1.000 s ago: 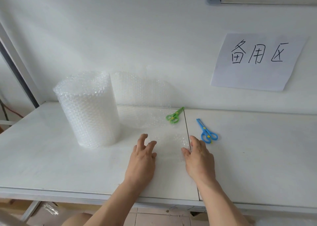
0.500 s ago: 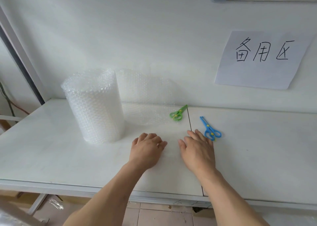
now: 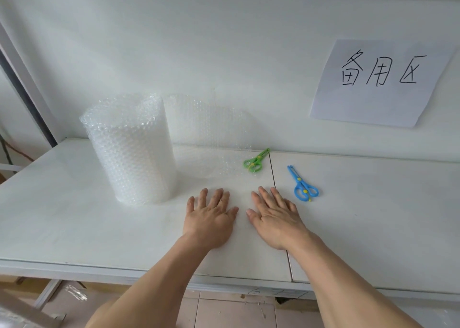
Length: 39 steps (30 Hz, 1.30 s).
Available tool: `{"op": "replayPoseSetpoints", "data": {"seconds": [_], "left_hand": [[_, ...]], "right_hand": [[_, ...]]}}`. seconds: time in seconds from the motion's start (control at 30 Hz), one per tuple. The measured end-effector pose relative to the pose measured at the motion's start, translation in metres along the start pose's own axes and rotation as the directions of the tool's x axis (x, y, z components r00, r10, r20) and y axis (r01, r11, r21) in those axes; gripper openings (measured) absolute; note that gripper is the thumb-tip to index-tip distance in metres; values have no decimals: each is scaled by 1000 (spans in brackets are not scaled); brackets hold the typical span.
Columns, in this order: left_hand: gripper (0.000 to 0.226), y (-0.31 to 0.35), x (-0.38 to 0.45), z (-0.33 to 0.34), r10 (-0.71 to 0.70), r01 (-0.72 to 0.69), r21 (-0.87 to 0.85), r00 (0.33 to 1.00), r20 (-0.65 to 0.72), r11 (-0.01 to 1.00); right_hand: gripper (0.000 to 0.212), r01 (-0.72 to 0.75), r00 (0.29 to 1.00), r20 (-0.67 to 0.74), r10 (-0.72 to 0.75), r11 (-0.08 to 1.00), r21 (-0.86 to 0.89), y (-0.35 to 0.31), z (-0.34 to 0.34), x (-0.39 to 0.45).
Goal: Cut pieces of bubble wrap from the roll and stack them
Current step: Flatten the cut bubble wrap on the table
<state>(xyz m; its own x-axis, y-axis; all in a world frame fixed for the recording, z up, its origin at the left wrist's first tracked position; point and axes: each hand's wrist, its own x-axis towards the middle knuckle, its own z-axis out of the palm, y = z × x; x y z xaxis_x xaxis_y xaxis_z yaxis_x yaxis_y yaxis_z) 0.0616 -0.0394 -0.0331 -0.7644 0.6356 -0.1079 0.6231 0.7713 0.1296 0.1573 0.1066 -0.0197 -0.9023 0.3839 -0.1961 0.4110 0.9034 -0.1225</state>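
A fat roll of clear bubble wrap stands upright on the white table, left of centre. Its loose end runs right along the wall and curls down onto the table top. Green scissors lie at the tail's right edge and blue scissors lie further right. My left hand and my right hand lie flat, palms down, side by side on the table in front of the tail. Both hold nothing.
A paper sign with handwritten characters is stuck on the wall at the right. A seam between two table tops runs under my right hand. The table's front edge is near, with tiled floor below.
Both hands have slid back toward me and flattened with straight fingers. The small piece of bubble wrap seen under my fingertips a second ago is not visible now.
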Motion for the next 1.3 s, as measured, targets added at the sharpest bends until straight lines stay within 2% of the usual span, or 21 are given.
{"op": "replayPoseSetpoints", "data": {"seconds": [0.13,0.3,0.37,0.43,0.53,0.63,0.73,0.9,1.0,1.17,1.23,1.3], "left_hand": [[63,0,-2,3,-9,9,-16,1000,-17,1000],[63,-3,0,-1,8,-9,25,1000,17,1000],[63,-2,-1,0,5,-6,22,1000,16,1000],[63,-1,-2,1,-1,1,-2,1000,-1,1000],[63,-1,-5,4,-5,3,-37,999,-40,999],[63,-2,-8,5,-4,1,-40,998,-60,999],[63,-2,-9,6,3,-6,-43,997,-77,999],[60,-1,-8,6,52,-56,-30,990,-133,998],[59,-2,-7,8,71,-78,-38,982,-173,996],[58,-3,-7,10,107,-113,-18,971,-214,993],[58,-2,-8,8,130,-135,-2,963,-237,991],[58,0,-10,3,173,-168,42,943,-284,985]], "right_hand": [[63,-90,996,14,89,996,4,2,4,-12],[65,-123,992,25,122,992,35,-2,5,-14],[74,-179,982,-42,183,981,70,-4,7,-21],[86,-297,935,-169,311,949,104,-7,8,-28],[84,-415,865,-273,421,906,82,-16,3,-35],[72,-423,862,-208,462,882,208,-23,-5,-34],[57,-444,843,-118,525,803,398,-23,-12,-33],[37,-450,840,-28,542,726,520,-12,-17,-26],[32,-436,849,10,529,688,580,-7,-17,-24],[22,-411,846,127,517,482,774,6,-15,-24],[21,-384,857,137,498,437,813,12,-16,-23],[14,-334,871,92,483,444,831,15,-16,-21]]}}
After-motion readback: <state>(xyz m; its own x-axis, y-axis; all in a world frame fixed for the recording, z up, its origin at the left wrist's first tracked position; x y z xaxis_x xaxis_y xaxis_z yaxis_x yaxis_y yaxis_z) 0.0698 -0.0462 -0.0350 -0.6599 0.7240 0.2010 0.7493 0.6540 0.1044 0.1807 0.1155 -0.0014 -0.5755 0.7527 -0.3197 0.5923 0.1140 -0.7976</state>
